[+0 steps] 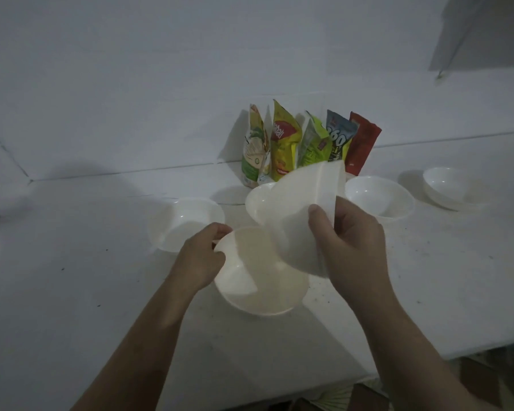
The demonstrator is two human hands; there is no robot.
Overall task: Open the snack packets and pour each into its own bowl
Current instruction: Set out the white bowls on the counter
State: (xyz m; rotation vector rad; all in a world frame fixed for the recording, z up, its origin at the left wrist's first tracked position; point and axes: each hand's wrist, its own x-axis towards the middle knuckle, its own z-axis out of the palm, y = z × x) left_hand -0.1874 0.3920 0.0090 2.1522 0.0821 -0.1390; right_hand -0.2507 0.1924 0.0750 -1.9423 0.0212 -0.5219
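While our right hand point(349, 241) grips a white snack packet point(303, 215), thumb pressed on its near face and fingers curled behind it, the packet is tilted with its lower end down in the nearest bowl point(258, 292). We cannot tell what, if anything, is in that bowl; its inside looks washed out and pale. Our left hand point(204, 256) pinches the rim of the same bowl on the side away from our right hand, thumb and fingers closed over the edge. That bowl sits on the white counter point(72, 277).

Beyond our left hand stands another white bowl point(187, 223), apart from the one we hold. Just behind the tilted packet a third bowl point(258, 200) shows only part of its rim. Beyond our right hand sits a fourth bowl point(380, 197), and farther out to that side a fifth point(448, 188). Past all of these, five more packets lean against the wall point(161, 84) in a row: a green and white one point(254, 149), a yellow one point(284, 140), a light green one point(312, 143), a blue one point(337, 137) and a red one point(362, 140).
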